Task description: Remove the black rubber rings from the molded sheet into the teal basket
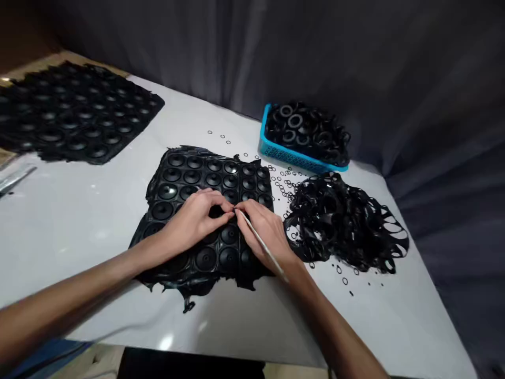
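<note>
A black moulded rubber sheet (189, 176) with rows of round cup shapes lies on the white table (79, 216) in front of me. My left hand (195, 218) rests on the sheet, its fingers curled and pinching at one round piece near the middle. My right hand (266, 229) is closed around a thin pale stick tool (262, 245), whose tip meets the left fingertips on the sheet.
A tangled heap of black rubber scrap (347, 221) lies right of the sheet. A blue basket (276, 152) of black rings stands behind it. Several tiny rings (284, 181) are scattered between. Another black moulded sheet (74, 113) lies far left. A dark curtain hangs behind.
</note>
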### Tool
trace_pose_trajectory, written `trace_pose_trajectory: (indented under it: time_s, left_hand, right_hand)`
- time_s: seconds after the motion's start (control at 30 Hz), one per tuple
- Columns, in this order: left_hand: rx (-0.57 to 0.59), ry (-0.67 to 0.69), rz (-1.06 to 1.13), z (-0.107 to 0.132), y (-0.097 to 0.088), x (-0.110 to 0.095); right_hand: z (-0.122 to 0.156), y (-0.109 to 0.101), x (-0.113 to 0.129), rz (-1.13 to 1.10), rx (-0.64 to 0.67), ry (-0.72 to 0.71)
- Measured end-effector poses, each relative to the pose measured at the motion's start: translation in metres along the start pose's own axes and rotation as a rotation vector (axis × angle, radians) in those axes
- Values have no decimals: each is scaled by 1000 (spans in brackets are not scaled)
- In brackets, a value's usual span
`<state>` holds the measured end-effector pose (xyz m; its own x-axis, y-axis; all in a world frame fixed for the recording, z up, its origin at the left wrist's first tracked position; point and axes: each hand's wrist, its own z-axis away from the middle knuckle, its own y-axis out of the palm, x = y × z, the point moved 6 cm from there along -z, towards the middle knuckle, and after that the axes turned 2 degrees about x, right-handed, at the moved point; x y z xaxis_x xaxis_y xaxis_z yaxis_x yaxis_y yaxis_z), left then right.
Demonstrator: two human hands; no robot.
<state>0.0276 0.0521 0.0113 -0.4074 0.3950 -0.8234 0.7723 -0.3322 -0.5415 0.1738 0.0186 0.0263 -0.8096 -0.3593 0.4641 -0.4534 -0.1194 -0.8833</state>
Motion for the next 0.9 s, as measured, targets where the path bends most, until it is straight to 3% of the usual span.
trace_pose_trajectory:
  time_s: [0.6,0.9]
  left_hand:
    - [-51,-13,-69,5,-2,-7]
    - [-56,-42,-94,5,-4,-10]
  right_hand:
    - [16,-14,-19,-457,-257,-11]
    - [20,-21,-19,-365,-365,46]
